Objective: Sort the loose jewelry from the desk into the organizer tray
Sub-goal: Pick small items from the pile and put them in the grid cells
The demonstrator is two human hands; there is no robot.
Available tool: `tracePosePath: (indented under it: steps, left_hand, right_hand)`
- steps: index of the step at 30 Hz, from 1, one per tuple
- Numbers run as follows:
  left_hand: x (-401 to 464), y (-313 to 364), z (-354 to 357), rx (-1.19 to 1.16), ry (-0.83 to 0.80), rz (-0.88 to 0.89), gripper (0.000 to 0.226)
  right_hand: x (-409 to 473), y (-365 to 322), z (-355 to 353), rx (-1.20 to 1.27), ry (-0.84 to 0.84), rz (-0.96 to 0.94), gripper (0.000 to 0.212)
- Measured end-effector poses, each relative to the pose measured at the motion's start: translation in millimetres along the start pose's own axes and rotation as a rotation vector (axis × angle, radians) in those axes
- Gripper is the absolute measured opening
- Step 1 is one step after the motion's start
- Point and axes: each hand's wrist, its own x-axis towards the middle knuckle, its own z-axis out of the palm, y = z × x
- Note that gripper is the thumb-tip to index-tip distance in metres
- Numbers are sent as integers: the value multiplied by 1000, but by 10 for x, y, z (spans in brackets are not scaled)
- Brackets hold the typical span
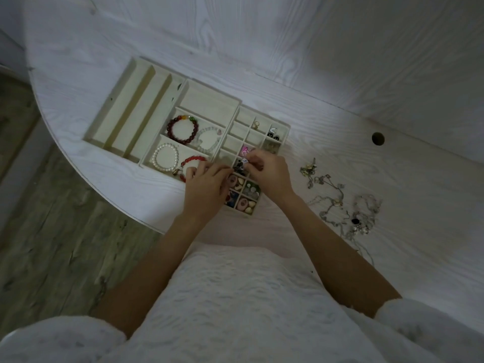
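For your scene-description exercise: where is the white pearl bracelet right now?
In the head view, the pearl bracelet lies in the tray's near-left compartment, beside the red bracelet and just left of the left hand.

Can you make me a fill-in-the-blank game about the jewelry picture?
1. The pile of tangled chains lies on the desk to the ____ of the organizer tray.
2. The pearl bracelet is colored ____.
3. Both hands, left hand and right hand, are over the tray's ____ square compartments.
4. The long slots at the tray's left end hold ____.

Missing words: right; white; small; nothing
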Motion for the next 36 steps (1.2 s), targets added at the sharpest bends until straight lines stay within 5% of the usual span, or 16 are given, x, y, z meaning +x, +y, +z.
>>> tracePosePath:
  steps: [10, 15, 36]
  left_hand:
    - [36, -22, -8, -1, 44, 56, 28]
    - [130, 14, 15, 143, -63, 128, 34]
    - [235, -67, -72, 141, -100, 200, 33]
  right_hand:
    - [-30, 133, 8, -301, 57, -186, 19]
    - [-85, 193, 98, -509, 16, -258, 20]
    - [71, 131, 220, -462, 59, -125, 6]
